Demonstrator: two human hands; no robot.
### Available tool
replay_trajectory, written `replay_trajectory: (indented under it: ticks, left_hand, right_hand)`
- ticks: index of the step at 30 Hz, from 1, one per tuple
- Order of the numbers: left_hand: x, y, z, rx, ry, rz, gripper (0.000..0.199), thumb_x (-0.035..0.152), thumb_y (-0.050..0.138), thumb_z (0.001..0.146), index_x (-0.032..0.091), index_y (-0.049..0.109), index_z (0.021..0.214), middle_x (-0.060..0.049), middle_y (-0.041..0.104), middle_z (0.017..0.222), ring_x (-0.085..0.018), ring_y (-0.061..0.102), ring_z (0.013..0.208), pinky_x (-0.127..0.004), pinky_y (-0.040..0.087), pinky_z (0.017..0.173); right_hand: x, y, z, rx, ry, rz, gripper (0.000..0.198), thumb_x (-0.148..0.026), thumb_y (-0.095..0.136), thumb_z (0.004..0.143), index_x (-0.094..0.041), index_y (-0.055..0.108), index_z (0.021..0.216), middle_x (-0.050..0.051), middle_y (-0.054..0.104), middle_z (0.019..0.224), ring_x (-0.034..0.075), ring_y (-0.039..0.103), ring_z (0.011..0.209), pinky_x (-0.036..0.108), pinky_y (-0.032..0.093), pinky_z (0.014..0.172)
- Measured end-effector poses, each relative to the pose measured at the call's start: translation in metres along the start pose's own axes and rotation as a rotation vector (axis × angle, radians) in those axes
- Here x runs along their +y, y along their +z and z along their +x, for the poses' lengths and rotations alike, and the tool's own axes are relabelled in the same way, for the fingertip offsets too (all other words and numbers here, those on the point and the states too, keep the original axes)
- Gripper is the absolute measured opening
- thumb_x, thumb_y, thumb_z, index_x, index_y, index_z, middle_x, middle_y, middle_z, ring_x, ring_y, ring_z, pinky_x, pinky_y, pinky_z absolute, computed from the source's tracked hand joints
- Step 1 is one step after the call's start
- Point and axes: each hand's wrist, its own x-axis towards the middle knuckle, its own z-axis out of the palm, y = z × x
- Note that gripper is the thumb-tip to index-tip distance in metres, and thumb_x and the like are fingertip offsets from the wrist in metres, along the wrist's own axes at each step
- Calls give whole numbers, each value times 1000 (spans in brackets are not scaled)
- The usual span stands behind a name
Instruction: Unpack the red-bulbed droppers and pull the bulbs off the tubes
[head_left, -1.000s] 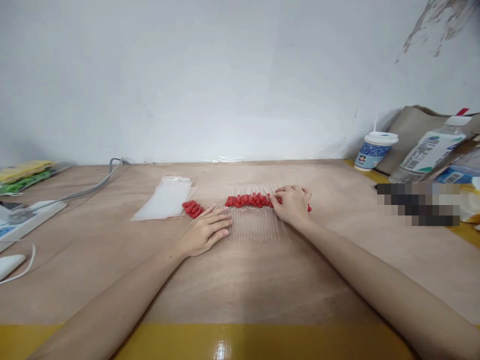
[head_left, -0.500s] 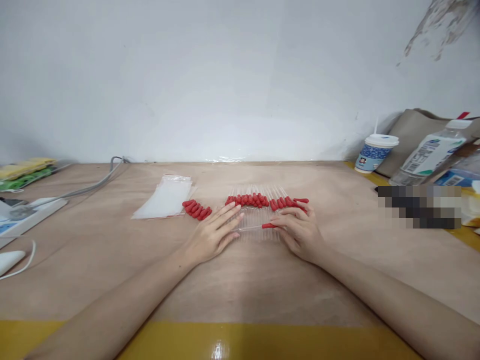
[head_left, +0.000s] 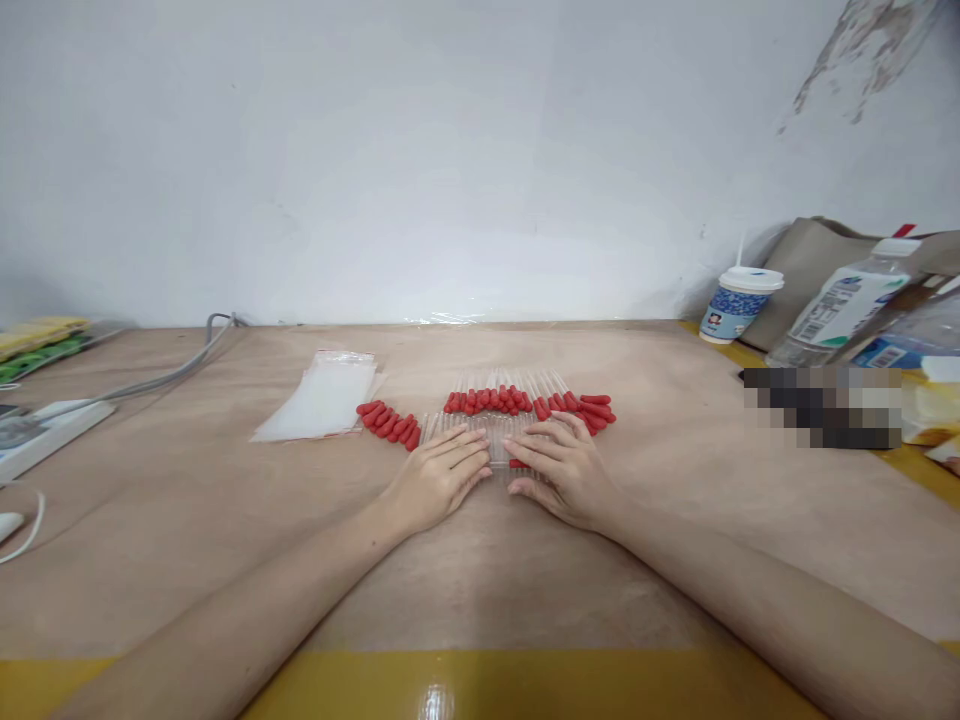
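Clear droppers [head_left: 498, 440] with red rubber bulbs lie side by side on the table in rows. My left hand [head_left: 442, 475] rests over the left part of the near row, its fingers stretched out and close together. My right hand [head_left: 562, 465] lies over the right part of that row, its fingers extended and slightly apart. One dropper lies crosswise between my hands, with its red bulb [head_left: 518, 463] partly under my right fingers. Far-row red bulbs [head_left: 491, 400] show beyond my fingertips, and more bulbs [head_left: 388, 424] fan out left of my left hand.
A stack of clear plastic bags [head_left: 319, 395] lies to the left. Farther left are a grey cable [head_left: 161, 384] and a white power strip [head_left: 60, 432]. At right stand a paper cup [head_left: 739, 305] with a straw, a plastic bottle [head_left: 847, 310] and a grey bag [head_left: 806, 250].
My right hand has moved left and flattened over the near row, close to my left hand. The crosswise dropper has shifted slightly left. More bulbs show at the right end.
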Motion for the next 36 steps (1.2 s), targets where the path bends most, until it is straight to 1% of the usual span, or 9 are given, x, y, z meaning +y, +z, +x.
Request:
replay_trajectory:
  ticks: [3,6,8,17,21,25,32,34,36]
  left_hand:
    - [2,-1,2,-12,6,2,18,21,48,87,13,61,97,-8,66,103,-19,60,101,-37,47,95]
    - [5,0,4,-35,6,-2,21,22,47,87,15,60,102,-7,65,106,-19,58,105,-39,44,97]
    - [8,1,5,-39,13,-13,22,23,47,88,14,60,103,-7,65,107,-19,58,104,-38,45,97]
    - [10,1,3,-40,4,-91,17,21,47,87,12,62,90,-8,67,98,-16,62,96,-31,48,93]
    - [10,-2,3,-9,3,-121,16,19,46,87,14,61,89,-7,68,93,-16,63,93,-31,50,91]
    - [8,-3,1,-33,-15,-176,15,18,45,87,15,59,91,-5,68,93,-15,62,96,-30,48,93]
    - [8,-5,-4,-7,-10,-195,13,17,49,86,14,58,94,-6,67,93,-15,61,99,-30,49,93]
    - [3,-7,-8,7,-27,-166,14,17,48,86,14,59,94,-6,67,95,-16,61,99,-32,49,93]
    - [-8,-10,-14,38,-100,-108,14,18,47,86,15,60,92,-6,67,95,-17,61,97,-33,49,91]
  right_hand:
    - [-3,3,3,19,-30,-10,15,-30,54,83,-23,63,94,1,69,84,16,59,83,40,35,88]
    - [-5,4,3,33,-27,-3,13,-23,51,85,-22,64,85,0,69,78,14,60,79,38,38,85]
    - [-4,5,2,48,-56,16,12,-22,52,84,-22,64,86,1,69,80,14,61,79,36,41,84]
    - [-1,5,-3,74,-191,88,13,-18,54,81,-18,63,91,2,69,86,14,63,82,29,51,78]
    - [0,3,-4,83,-218,60,16,-18,54,82,-20,63,94,2,69,91,14,64,86,30,52,79]
    - [2,1,-4,98,-247,28,17,-16,54,82,-20,63,96,2,70,90,14,64,87,30,52,80]
    - [5,-4,-7,82,-331,-19,18,-14,55,81,-18,62,97,2,70,89,15,63,90,31,50,81]
    - [11,-8,-10,93,-316,-24,19,-13,54,81,-19,62,98,2,70,91,15,63,91,32,49,81]
    - [22,-14,-14,130,-205,-44,19,-14,54,81,-21,63,97,2,69,91,16,63,90,32,48,80]
